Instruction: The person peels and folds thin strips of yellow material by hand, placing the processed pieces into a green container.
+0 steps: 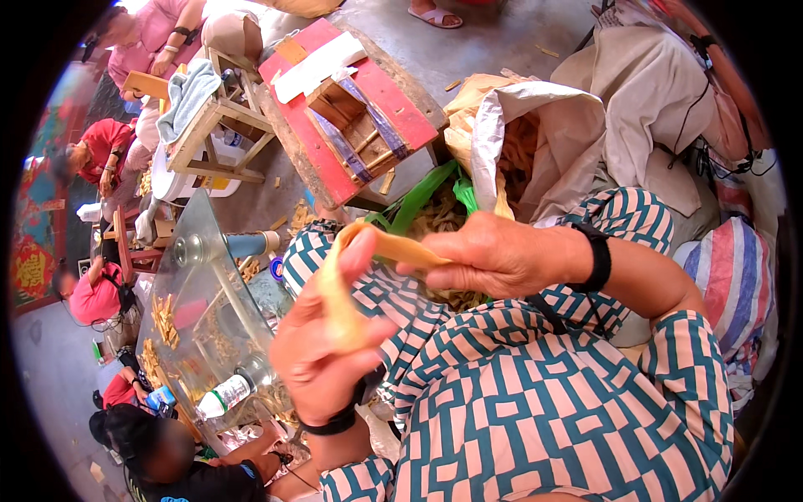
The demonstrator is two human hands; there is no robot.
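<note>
Centre of frame: my right fingers [456, 277] pinch one end of the yellow strip [401, 250], its upper run lying leftward to my blurred left fingers [358, 255], where it bends downward, grip there unclear.

Bright light washes out the upper left, paling the pink-shirted person [159, 32]. Motion blur softens the bare left hand [322, 356] and flat yellow strip [334, 289]; reflections streak the clear glass tabletop [201, 289]. Fisheye distortion bends shapes toward the black rim.
</note>
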